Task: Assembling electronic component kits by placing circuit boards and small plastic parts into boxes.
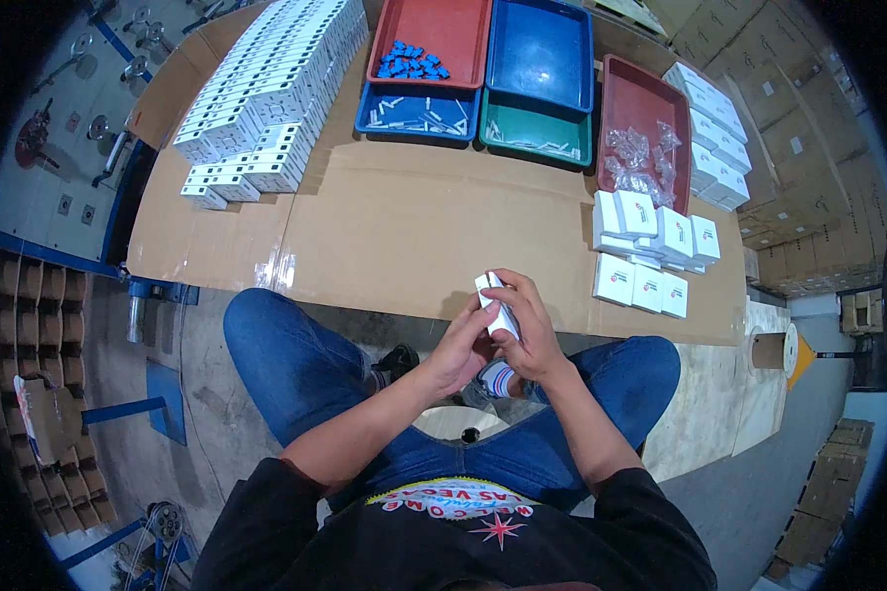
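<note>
Holding what rn, & where?

Small white pc [504, 319], oblong, in both hands at once, abt at the near edge of the cardboard-covered worktop [414, 222] as seen from above.

Which way's it pointing?

Long axis runs approx 11 to 5 o'clock. Far end, w/ a small dark slit, pts to 11, i.e. away from the person & a bit left. Near end pts to 5. Can't tell which end is its front; fingers hide a lot.

Fingers, pls?

L hand [460, 340] comes in from 7 o'clock, fingers closed on the pc, thumb agst its left side. R hand [530, 335] comes from abt 4, also gripping, w/ fingers bent over the far part & thumb lower down.

OK, & round abt, going from the hands?

At 10: big stack of white units [266, 98]. Btw 11 & 12: red tray [434, 18] w/ blue parts [411, 63]. At 1: another red tray [639, 94] w/ clear plastic bags [633, 153]. At 2: white boxes [614, 280], some piled, three in a row nearest the person.
</note>
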Available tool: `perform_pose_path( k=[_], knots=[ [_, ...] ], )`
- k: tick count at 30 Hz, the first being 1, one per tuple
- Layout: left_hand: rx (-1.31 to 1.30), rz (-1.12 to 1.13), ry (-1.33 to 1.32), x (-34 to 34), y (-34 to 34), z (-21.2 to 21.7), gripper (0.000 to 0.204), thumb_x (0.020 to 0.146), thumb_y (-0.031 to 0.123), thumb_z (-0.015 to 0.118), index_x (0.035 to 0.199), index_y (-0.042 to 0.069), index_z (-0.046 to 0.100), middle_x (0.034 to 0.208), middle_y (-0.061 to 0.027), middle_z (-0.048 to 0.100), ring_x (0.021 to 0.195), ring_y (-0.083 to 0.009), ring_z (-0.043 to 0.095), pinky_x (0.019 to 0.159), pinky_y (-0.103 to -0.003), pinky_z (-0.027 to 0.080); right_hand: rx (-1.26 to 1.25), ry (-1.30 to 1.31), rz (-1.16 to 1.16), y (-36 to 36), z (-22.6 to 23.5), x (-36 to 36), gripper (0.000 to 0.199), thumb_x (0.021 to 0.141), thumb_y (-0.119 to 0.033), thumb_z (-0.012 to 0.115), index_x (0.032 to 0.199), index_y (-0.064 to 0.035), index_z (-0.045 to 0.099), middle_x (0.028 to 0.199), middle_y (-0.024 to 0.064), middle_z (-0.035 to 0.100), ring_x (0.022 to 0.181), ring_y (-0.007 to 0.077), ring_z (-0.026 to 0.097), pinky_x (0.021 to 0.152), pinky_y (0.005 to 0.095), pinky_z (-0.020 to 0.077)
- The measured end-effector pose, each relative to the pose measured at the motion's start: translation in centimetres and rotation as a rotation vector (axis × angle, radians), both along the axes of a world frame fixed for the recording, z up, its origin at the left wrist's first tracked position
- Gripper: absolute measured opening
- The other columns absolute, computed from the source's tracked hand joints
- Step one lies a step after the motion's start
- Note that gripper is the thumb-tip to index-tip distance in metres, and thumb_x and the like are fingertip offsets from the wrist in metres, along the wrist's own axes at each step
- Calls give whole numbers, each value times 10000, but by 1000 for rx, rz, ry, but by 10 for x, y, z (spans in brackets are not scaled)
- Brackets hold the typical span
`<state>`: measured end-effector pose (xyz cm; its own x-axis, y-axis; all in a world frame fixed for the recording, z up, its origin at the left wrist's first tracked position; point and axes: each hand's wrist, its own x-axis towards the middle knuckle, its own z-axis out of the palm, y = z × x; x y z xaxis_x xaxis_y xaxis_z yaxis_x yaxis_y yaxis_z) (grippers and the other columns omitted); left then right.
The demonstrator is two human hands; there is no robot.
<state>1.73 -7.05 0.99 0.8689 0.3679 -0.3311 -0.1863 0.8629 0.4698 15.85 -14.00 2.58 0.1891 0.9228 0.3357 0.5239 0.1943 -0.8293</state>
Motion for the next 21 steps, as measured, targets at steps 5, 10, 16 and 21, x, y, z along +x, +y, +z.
perform_pose_path(
  k=[5,10,16,21],
  knots=[
    [23,7,-19,-1,-1,-4,473,1051,382,545,1448,175,395,1258,-55,551,1149,-165,584,980,-366,501,47,-30,-3,1,-2,0,556,960,-524,610,1252,-50,615,1366,238,524,1230,416,544,1015,456,463],
    [-9,-40,38,1,2,4,514,1052,418,539,1469,176,359,1244,-55,547,1136,-165,579,971,-377,491,36,35,-29,0,-5,1,543,971,-505,602,1242,-35,612,1345,245,535,1203,413,566,1007,451,467],
    [937,277,295,-11,13,32,376,1025,194,540,1373,63,482,1197,-90,570,1058,-168,580,921,-299,458,93,104,-126,-2,-7,15,572,1013,-532,521,1236,-13,607,1327,242,554,1182,365,589,989,414,470],
    [1483,131,-277,-43,21,146,160,938,37,587,1010,57,728,921,-70,659,746,-196,587,679,-330,477,112,174,-165,-3,-7,22,563,1036,-518,490,1243,-7,604,1321,211,566,1158,301,593,956,379,476]
  ],
)
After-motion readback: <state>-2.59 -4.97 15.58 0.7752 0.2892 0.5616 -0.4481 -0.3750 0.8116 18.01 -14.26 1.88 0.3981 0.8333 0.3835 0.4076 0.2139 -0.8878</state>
